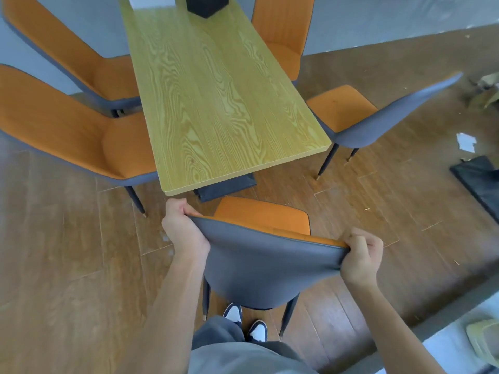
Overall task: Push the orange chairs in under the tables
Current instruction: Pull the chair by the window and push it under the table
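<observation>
Chair (266, 263) at surface (224, 103) near end, seat just short of edge. Left hand (182, 229), right hand (361, 259) both grasping backrest top corners. Four more chairs along surface sides.

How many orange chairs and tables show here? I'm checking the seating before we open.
Orange chairs: 5, two left, two right, one held by left hand and right hand
Wooden table: 1
Total: 6
</observation>
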